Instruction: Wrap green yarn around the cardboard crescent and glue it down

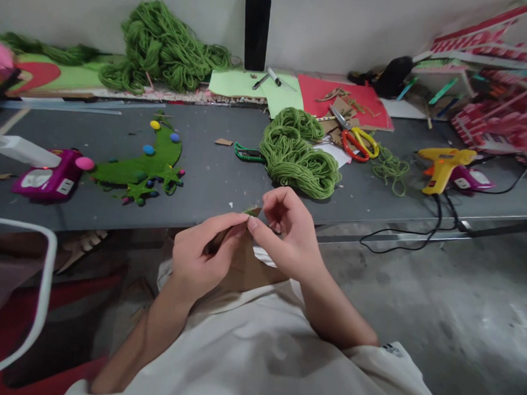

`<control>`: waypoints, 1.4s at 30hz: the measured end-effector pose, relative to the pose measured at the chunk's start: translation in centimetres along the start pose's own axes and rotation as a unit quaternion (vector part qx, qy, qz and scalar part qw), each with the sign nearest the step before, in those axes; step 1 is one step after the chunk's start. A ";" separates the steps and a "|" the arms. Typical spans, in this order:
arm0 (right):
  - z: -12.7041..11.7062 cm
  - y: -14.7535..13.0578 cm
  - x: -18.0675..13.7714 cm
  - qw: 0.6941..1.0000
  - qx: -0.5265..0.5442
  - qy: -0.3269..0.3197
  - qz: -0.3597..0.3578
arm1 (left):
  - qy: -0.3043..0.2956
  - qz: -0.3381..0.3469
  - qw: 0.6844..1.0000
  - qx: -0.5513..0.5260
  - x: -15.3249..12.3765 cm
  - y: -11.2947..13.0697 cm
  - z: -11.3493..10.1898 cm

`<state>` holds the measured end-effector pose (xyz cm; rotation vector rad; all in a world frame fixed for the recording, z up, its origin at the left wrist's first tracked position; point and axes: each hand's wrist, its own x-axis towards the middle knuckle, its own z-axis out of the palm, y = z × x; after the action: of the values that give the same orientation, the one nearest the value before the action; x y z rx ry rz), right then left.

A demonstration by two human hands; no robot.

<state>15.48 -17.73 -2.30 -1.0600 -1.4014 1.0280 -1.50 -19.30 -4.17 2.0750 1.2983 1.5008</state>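
Note:
My left hand (205, 250) pinches a small brown cardboard piece (257, 211) with green on it, just off the desk's front edge. The thumb of my right hand (293, 234) presses at the same piece, its other fingers curled. Most of the piece is hidden by my fingertips. Beyond my hands lies a skein of green yarn (298, 155), with a green-handled cutter (248, 153) partly under it. To the left rests a green crescent-shaped craft piece (160, 154) with small coloured balls and star shapes along it.
Red and yellow scissors (359, 142) lie right of the skein, near loose yarn (391, 167). A yellow glue gun (446, 166) trails a black cord over the desk edge. More green yarn (161, 45) and a phone (256, 32) stand at the wall. A purple power socket (48, 177) sits left.

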 end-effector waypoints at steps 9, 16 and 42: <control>0.1 0.6 0.1 0.999 0.039 -0.014 0.020 | 0.009 -0.014 1.000 -0.009 -0.1 0.0 0.2; 0.0 0.2 0.4 0.997 0.060 -0.020 0.044 | -0.021 -0.114 0.990 -0.086 -0.8 -0.3 0.6; -0.2 -0.3 1.0 0.985 0.151 -0.023 0.081 | -0.046 -0.096 0.988 -0.116 -0.9 -0.2 0.9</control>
<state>15.64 -16.86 -1.72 -0.9410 -1.1631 1.3438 -0.82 -19.64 -5.22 1.7980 1.1894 1.3824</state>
